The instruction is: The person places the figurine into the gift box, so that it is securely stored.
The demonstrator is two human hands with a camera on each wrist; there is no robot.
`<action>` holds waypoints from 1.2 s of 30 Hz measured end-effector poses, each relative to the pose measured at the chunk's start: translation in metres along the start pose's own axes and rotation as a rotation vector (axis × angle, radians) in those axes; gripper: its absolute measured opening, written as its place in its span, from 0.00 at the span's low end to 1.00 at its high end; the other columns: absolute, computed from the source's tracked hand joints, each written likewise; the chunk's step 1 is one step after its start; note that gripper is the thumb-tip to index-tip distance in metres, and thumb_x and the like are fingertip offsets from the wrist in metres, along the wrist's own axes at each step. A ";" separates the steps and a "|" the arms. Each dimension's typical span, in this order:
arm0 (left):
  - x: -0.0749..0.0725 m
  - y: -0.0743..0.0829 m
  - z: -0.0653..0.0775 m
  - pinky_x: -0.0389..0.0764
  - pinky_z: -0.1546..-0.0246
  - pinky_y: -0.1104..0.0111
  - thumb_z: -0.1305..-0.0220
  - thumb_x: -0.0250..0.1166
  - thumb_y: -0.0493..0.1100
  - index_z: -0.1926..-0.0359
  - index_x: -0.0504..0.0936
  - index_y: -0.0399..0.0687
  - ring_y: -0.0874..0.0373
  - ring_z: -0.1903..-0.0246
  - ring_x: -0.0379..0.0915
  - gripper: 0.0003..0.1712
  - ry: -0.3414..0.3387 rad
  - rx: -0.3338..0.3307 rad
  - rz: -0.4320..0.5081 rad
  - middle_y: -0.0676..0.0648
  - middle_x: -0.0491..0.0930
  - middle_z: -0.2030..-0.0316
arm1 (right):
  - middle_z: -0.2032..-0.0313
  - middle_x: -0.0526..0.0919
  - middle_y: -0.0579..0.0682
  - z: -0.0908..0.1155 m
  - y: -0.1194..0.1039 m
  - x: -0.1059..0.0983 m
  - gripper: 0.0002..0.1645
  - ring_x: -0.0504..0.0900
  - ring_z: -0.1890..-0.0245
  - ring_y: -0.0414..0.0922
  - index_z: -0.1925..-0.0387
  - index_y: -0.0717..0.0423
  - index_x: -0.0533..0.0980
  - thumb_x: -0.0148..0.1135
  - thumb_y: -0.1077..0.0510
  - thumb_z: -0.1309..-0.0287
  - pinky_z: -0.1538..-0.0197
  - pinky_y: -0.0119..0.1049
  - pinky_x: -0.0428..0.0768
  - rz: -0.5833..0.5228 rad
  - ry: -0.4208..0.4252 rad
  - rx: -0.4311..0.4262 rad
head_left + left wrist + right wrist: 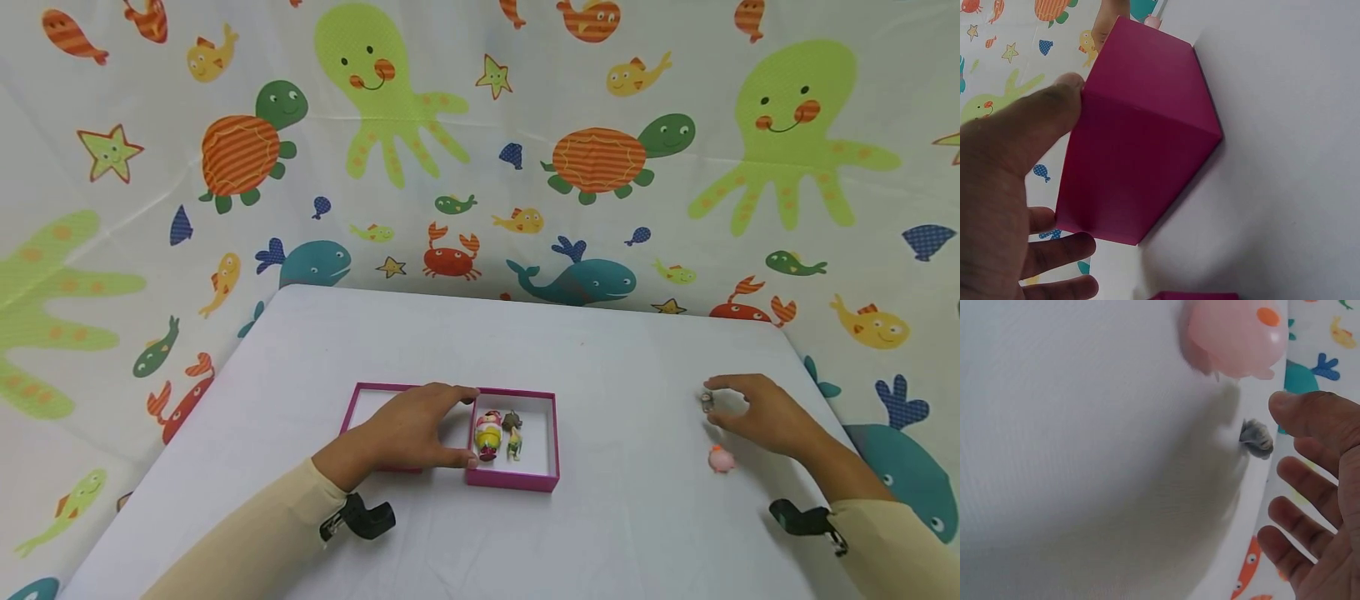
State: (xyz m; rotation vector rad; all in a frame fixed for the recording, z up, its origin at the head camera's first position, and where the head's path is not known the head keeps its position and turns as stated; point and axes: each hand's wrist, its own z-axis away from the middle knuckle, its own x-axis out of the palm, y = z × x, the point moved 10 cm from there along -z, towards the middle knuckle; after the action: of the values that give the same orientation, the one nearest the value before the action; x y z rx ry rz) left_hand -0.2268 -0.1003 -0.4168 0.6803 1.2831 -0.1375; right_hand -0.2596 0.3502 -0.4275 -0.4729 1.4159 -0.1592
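Note:
A shallow magenta box [557,442] with a white inside stands on the table, holding a figurine in a yellow skirt [488,437] and a small green-and-orange figurine [514,445] beside a grey-brown one [512,419]. My left hand [416,427] spans the left side of this box, its thumb at the near corner and a finger at the far one, gripping it. To the right, my right hand [765,414] is spread around a small grey figurine [1256,439], with a gap between the fingers and it. A pink toy [722,459] with an orange spot lies just nearer.
Another magenta-edged tray [367,400] lies left of the box, partly covered by my left hand. The white cloth-covered table [480,342] ends at a curtain [480,125] printed with sea animals. A dark camera mount [367,518] hangs at my left wrist.

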 end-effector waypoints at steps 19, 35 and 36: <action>-0.001 0.001 0.000 0.73 0.36 0.48 0.53 0.73 0.76 0.26 0.68 0.61 0.52 0.32 0.67 0.56 0.000 0.003 -0.010 0.54 0.74 0.34 | 0.46 0.82 0.67 -0.007 0.007 0.005 0.21 0.73 0.41 0.70 0.50 0.58 0.85 0.77 0.58 0.45 0.43 0.72 0.71 0.019 -0.041 0.017; -0.001 0.001 0.001 0.73 0.36 0.49 0.52 0.73 0.76 0.25 0.68 0.60 0.52 0.32 0.67 0.57 -0.001 0.006 -0.009 0.53 0.74 0.34 | 0.51 0.83 0.67 -0.009 0.007 0.005 0.17 0.76 0.48 0.67 0.53 0.58 0.84 0.75 0.56 0.44 0.49 0.68 0.77 0.040 -0.044 0.066; -0.001 0.002 0.001 0.73 0.36 0.48 0.52 0.72 0.76 0.25 0.68 0.60 0.52 0.32 0.67 0.57 -0.001 0.006 -0.008 0.53 0.74 0.34 | 0.51 0.83 0.66 -0.010 0.007 0.006 0.17 0.76 0.48 0.67 0.53 0.58 0.84 0.75 0.56 0.44 0.50 0.67 0.77 0.042 -0.043 0.067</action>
State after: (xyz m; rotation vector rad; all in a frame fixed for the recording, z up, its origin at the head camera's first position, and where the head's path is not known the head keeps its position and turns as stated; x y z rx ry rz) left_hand -0.2258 -0.0999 -0.4148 0.6799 1.2854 -0.1480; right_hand -0.2692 0.3519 -0.4365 -0.3890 1.3727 -0.1612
